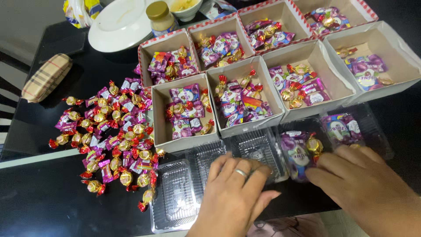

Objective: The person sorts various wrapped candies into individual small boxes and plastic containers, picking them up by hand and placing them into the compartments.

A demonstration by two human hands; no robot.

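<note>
Black counter: clear plastic trays by candy boxes.
Left hand flat, open on trays; right hand open, fingers touching purple-wrapped candy.

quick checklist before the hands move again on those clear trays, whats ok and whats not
1. Left hand flat on a clear tray: ok.
2. Right hand at the tray holding sweets: ok, grip cannot tell.
3. Empty tray near the table edge, within reach: ok.
4. Loose candy pile kept on the table: ok.
5. Paper boxes all filled alike: not ok, the right box holds fewer.
</note>
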